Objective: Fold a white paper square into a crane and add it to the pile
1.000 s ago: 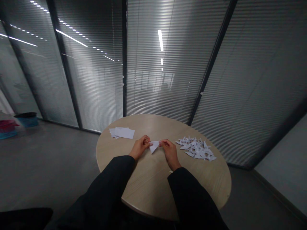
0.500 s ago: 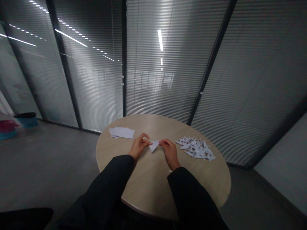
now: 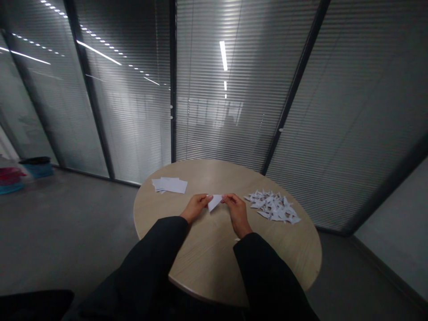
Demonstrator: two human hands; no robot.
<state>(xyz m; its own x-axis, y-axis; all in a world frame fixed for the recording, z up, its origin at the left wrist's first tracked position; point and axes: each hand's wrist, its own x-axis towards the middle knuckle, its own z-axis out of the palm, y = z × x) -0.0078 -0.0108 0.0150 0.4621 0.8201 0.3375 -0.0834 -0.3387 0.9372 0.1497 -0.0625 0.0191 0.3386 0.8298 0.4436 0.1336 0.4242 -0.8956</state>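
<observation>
Above the middle of a round wooden table (image 3: pixel 200 258), a small folded piece of white paper (image 3: pixel 214 203) is held between my two hands, one corner pointing down toward me. My left hand (image 3: pixel 196 207) pinches its left corner between thumb and fingers. At the opposite corner, the fingertips of my right hand (image 3: pixel 236 212) are closed on the paper. Left of my hands lies a loose stack of white paper sheets (image 3: pixel 174 184). A pile of small folded white paper pieces with pointed ends (image 3: pixel 274 207) spreads over the table's right side.
Glass partitions with blinds (image 3: pixel 227 133) stand right behind the table. A blue bin with a dark liner (image 3: pixel 37 166) and a bin with a red liner (image 3: pixel 10 178) are on the floor at far left. A small pale scrap (image 3: pixel 237 239) lies by my right wrist.
My left fingers, earlier partly raised and spread, have closed in on the folded paper's left corner. The paper has tilted slightly. My right hand has barely moved.
</observation>
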